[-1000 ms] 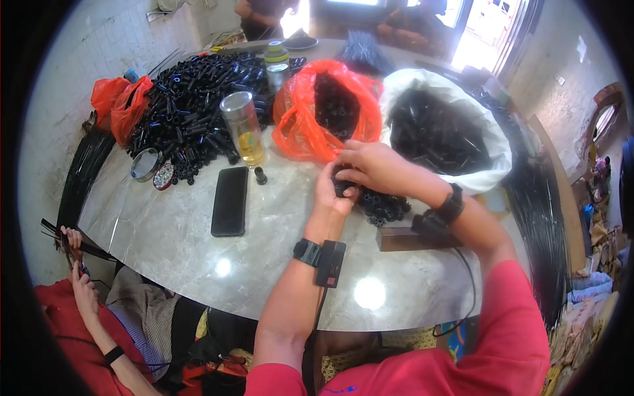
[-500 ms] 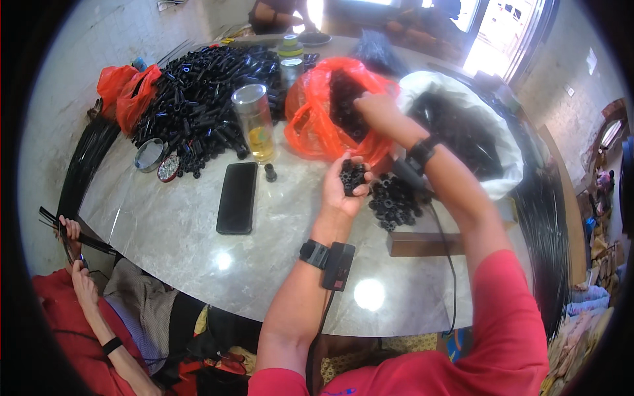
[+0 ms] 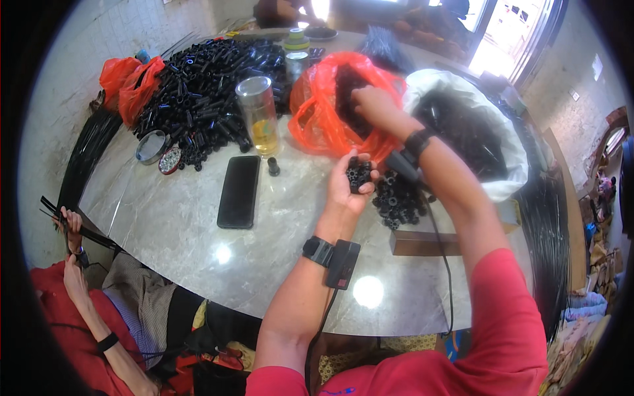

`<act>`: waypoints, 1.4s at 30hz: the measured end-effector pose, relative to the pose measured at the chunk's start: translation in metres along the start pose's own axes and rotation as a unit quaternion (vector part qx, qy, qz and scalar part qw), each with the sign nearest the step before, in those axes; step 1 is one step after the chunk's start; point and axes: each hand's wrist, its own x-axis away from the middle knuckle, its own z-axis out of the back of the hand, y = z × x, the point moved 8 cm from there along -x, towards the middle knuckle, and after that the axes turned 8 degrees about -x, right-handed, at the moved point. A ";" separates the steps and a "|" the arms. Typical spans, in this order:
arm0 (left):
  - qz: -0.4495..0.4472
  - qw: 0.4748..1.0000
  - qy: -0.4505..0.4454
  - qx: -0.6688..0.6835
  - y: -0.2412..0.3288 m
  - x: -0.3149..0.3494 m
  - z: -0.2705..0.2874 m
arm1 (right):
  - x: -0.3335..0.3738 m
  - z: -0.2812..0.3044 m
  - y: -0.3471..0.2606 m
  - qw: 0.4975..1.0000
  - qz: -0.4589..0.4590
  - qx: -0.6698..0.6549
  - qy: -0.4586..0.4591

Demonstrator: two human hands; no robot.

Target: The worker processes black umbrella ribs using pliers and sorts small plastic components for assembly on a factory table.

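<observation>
My left hand is cupped, palm up, around a handful of small black plastic rings. It is just in front of an orange-red plastic bag, which stands open on the table. Inside the bag lie more small black pieces. My right hand reaches over the bag's mouth among them; its fingertips are hidden, so whether they grip a piece does not show. Below my right wrist, a loose heap of the same black rings lies on the tabletop, close to my left fingers.
A white sack of dark pieces stands at right, behind a brown box. Left of the bag are a glass jar, a phone and a pile of black tubes. Another person's hands hold black strips at lower left.
My right hand stays at the bag's mouth and has shifted slightly. My left hand still holds the rings, its fingers a little more curled. The whole view has moved slightly.
</observation>
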 end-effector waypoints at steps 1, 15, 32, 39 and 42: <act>0.001 1.000 0.000 0.000 -0.001 0.000 0.000 | -0.002 -0.003 0.004 0.999 -0.004 -0.030 -0.012; 0.000 1.000 0.015 -0.007 -0.002 0.000 0.004 | -0.013 -0.006 0.006 0.993 -0.104 -0.045 -0.042; 0.014 0.999 -0.018 -0.032 -0.007 -0.001 -0.005 | 0.111 0.077 -0.082 0.883 -0.133 -0.426 -0.146; -0.004 0.999 -0.009 -0.039 -0.010 0.001 -0.008 | 0.123 0.104 -0.119 0.983 0.044 -0.144 -0.109; -0.016 0.999 -0.012 -0.028 -0.004 0.004 -0.009 | 0.112 0.107 -0.121 0.951 -0.015 -0.253 -0.177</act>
